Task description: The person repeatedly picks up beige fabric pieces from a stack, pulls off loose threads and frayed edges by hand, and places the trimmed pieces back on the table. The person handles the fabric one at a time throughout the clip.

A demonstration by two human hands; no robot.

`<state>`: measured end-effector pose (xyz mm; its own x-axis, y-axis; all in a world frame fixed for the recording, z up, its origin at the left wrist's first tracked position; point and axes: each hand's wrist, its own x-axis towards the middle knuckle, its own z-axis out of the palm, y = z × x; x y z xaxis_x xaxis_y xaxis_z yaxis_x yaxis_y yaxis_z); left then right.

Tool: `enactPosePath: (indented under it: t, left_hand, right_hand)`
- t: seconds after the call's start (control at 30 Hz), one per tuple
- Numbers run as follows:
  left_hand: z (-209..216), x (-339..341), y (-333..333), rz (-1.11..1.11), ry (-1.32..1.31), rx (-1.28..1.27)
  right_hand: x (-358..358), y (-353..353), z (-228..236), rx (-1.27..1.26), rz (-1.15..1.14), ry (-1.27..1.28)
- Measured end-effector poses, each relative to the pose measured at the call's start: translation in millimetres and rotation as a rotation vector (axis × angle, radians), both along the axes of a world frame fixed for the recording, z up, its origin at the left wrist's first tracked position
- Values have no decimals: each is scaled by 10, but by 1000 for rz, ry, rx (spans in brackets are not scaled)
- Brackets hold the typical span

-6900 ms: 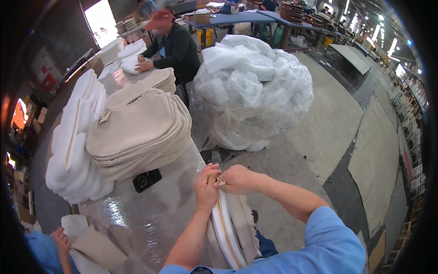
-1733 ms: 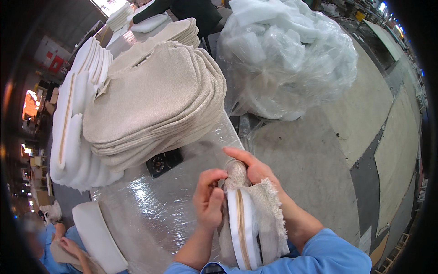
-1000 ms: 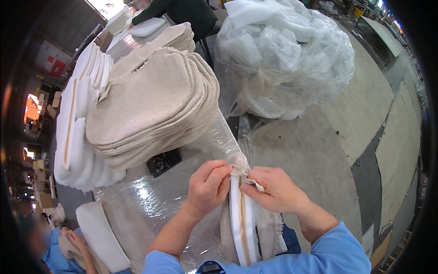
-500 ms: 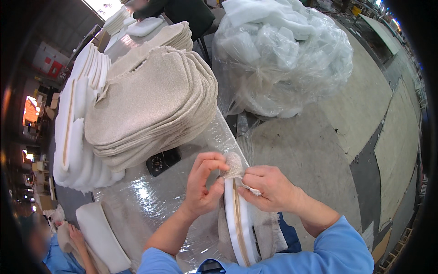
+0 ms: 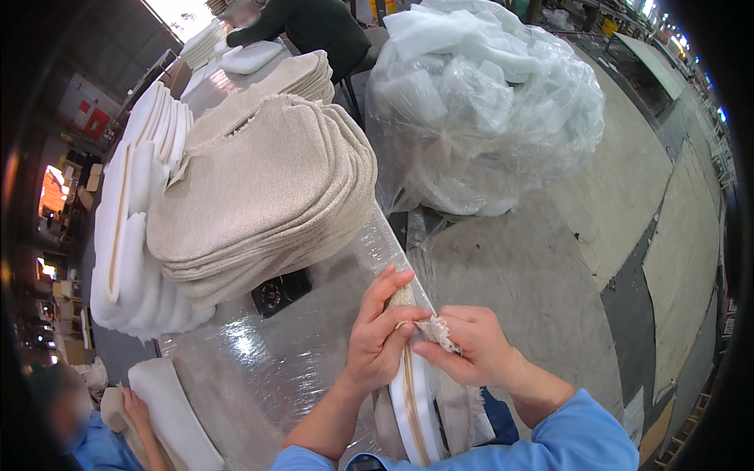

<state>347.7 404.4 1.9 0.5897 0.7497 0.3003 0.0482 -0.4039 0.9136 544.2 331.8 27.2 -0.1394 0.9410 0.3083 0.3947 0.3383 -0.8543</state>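
Note:
At the table's right edge, a cushion pad (image 5: 408, 404) stands on its narrow side, its white wadding split by a tan foam strip. A beige fabric cover (image 5: 402, 296) wraps its far end, and more of the fabric hangs along both sides. My left hand (image 5: 377, 337) is closed on the cover at that end, thumb and fingers pinching its edge. Close beside it, my right hand (image 5: 477, 343) grips the cover's frayed, whitish edge (image 5: 438, 333). The fingertips of both hands nearly meet over the pad.
A tall stack of beige covers (image 5: 251, 188) stands ahead on the plastic-covered table (image 5: 236, 377), white pads (image 5: 118, 235) to its left. A black object (image 5: 281, 293) lies by the stack. A bag of wadding (image 5: 487, 118) rests beyond the right edge. Co-workers (image 5: 314, 31) are far ahead and lower left (image 5: 118, 428).
My left hand has moved right and closed on the cover's edge beside my right hand. The frayed edge now shows bunched up between the hands.

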Motion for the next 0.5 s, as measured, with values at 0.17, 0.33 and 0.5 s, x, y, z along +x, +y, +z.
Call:
enactPosePath:
  t: [0.17,0.33,0.5]
  left_hand:
    - [-81,8,-259,187,-94,-33]
    - [-19,78,-374,239,-96,-57]
    - [-57,-47,-414,309,-85,-36]
  right_hand:
    - [92,244,-393,-107,153,792]
    - [-294,764,-1341,-417,-39,945]
    - [-587,710,-1091,-240,156,874]
